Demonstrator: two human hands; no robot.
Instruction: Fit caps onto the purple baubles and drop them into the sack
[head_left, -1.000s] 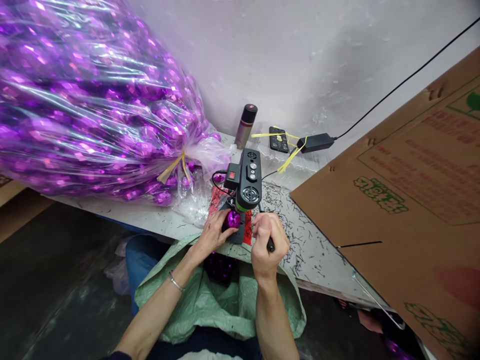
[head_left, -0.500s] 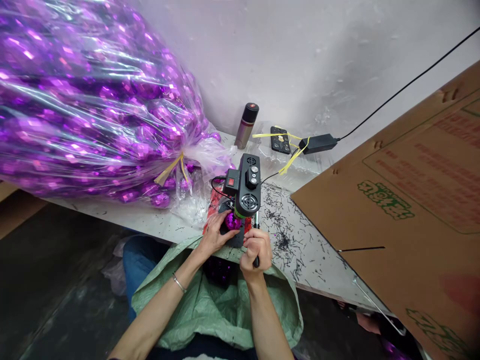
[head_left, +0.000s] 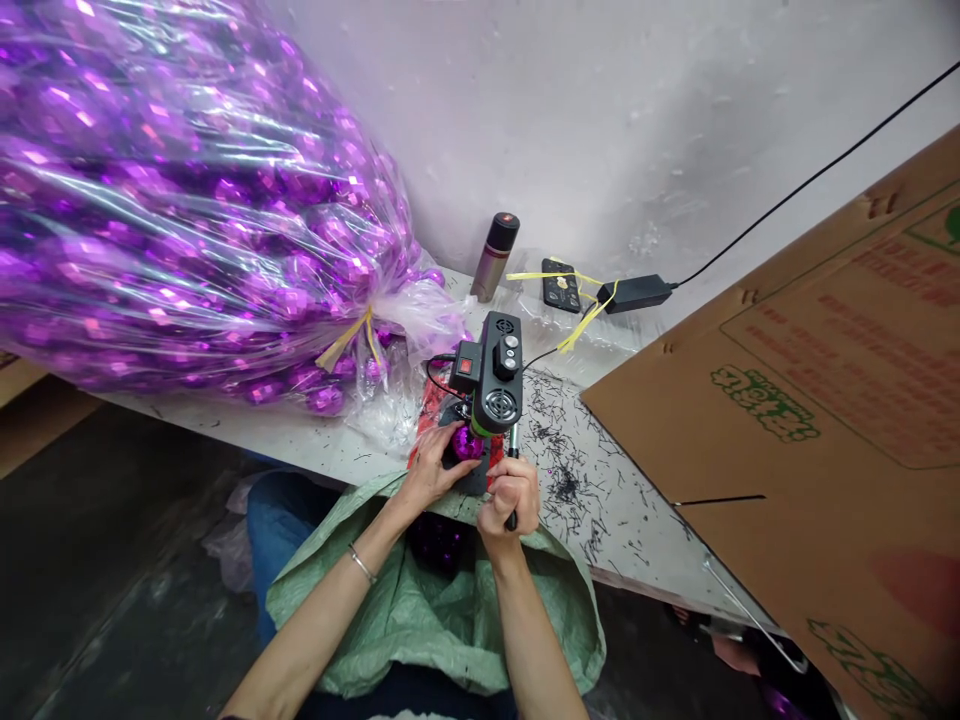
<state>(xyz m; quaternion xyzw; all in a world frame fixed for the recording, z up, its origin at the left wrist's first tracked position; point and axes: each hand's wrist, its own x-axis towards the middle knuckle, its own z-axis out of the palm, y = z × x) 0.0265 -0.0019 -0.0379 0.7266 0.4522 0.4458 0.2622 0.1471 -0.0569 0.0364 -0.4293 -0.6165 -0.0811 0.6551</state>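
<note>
Under the head of a small black bench press sits a shiny purple ball. My left hand grips the ball, thumb on its near side and fingers on its far left side. My right hand is wrapped round the press's lever handle, whose metal rod rises beside the press. A red switch box is fixed to the left of the press, and its base lies over something red. Where the ball meets the press is hidden by the press head.
A large clear bag of purple balls fills the left. Behind the press are a bottle, a phone and a power adapter. Black scraps litter the table; a cardboard box stands right. A green sack hangs open below.
Both hands keep their places on the ball and the lever. The whole view has shifted very slightly; nothing else visibly differs.
</note>
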